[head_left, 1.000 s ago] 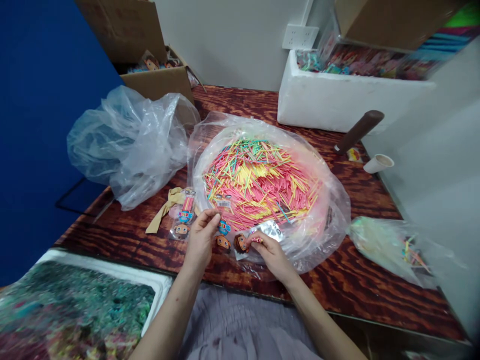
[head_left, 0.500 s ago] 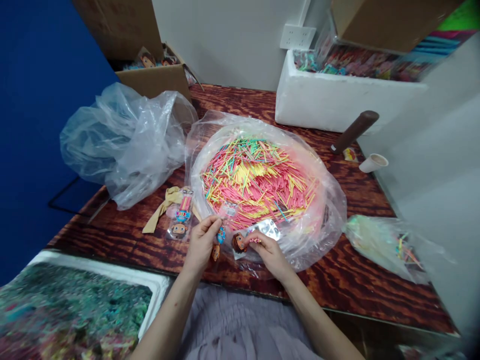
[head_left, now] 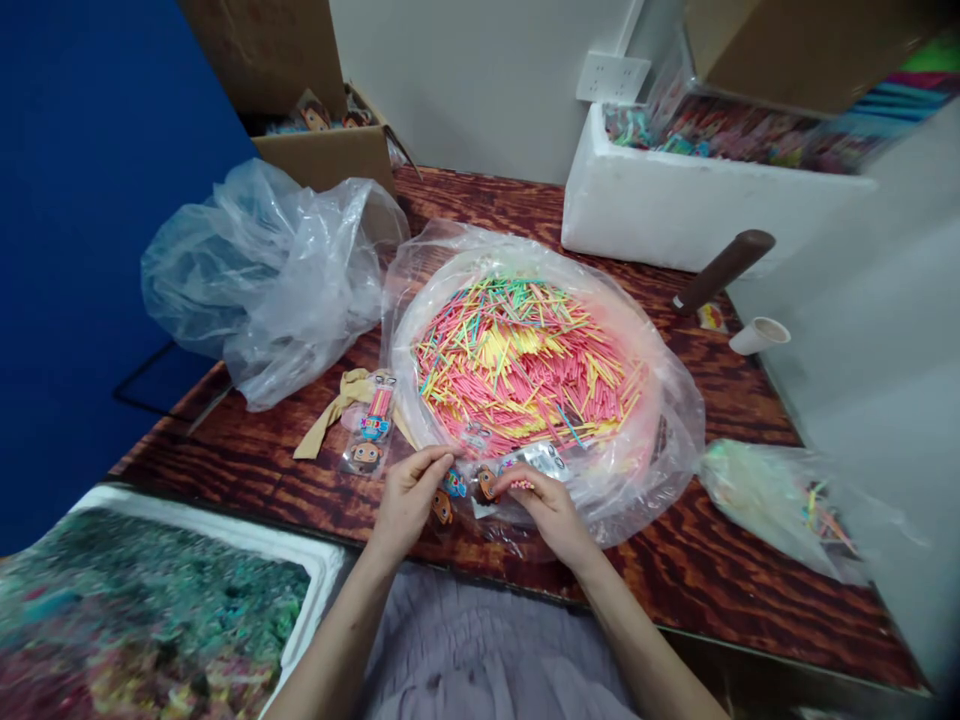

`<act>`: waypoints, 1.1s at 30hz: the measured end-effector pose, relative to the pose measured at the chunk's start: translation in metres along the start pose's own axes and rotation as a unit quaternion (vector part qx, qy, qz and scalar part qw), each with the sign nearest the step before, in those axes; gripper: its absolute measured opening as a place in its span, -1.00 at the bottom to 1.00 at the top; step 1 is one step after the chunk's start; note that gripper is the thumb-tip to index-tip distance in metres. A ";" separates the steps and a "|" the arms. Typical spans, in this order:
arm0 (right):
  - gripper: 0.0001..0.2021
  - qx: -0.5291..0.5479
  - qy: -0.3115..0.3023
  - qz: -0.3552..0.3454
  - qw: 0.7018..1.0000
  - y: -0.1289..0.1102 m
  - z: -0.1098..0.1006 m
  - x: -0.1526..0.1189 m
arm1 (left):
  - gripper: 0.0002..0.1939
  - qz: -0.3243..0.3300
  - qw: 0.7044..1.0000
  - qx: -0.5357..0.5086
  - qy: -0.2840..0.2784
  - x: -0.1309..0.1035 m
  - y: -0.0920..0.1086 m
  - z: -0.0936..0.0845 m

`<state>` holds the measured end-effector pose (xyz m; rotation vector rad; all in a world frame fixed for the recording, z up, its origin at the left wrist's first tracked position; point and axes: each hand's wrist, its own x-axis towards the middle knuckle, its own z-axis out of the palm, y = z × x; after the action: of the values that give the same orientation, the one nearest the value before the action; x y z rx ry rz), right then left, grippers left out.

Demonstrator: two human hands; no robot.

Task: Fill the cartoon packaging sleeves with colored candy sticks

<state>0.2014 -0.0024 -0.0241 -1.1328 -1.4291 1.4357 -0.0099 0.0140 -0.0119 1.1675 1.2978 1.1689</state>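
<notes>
My left hand (head_left: 411,497) is closed, thumb and fingertips pinching a small clear packet (head_left: 453,483) printed with blue lettering and a brown cartoon face. My right hand (head_left: 549,508) is closed round a little bundle of thin pink and yellow sticks (head_left: 521,485), their ends showing at the fingers. Beside those fingers a second brown cartoon-face packet (head_left: 485,484) lies at the rim; whether the hand touches it I cannot tell. Just beyond both hands, a wide heap of coloured sticks (head_left: 517,370) fills a container lined with a clear plastic bag (head_left: 675,400).
Left of the heap lie a filled stick packet (head_left: 370,430) and a tan cloth strip (head_left: 321,428). Crumpled plastic (head_left: 277,280) sits behind them. A foam box (head_left: 697,200), brown tube (head_left: 724,272), paper cup (head_left: 759,336) and bag (head_left: 772,505) stand right. Another foam box (head_left: 322,570) is lower left.
The view has shifted slightly, moving the scene a little right. My left hand and its packet have come closer to my right hand, which keeps hold of the sticks.
</notes>
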 end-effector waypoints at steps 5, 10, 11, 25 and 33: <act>-0.92 0.181 0.145 0.001 0.973 -0.026 -0.007 0.018 | -0.81 0.040 0.997 0.040 -0.058 -0.005 0.012 0.004; -0.91 0.390 0.146 -0.008 0.909 -0.064 -0.005 0.046 | -0.81 0.059 0.994 0.053 -0.078 -0.005 0.013 0.012; -0.91 0.401 0.137 -0.002 0.906 -0.067 -0.002 0.050 | -0.81 0.060 0.994 0.051 -0.076 -0.006 0.013 0.013; -0.58 0.107 0.062 0.043 0.991 -0.081 0.026 0.021 | -0.83 0.063 0.997 -0.026 -0.022 -0.007 0.003 0.016; -0.84 -0.103 0.194 -0.052 0.974 -0.050 0.007 0.070 | -0.83 0.026 0.998 -0.052 0.024 -0.009 -0.011 0.002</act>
<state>0.1724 0.0651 0.0212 -1.3593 -1.3512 0.9427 -0.0082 0.0044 -0.0224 1.1091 1.2330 1.2949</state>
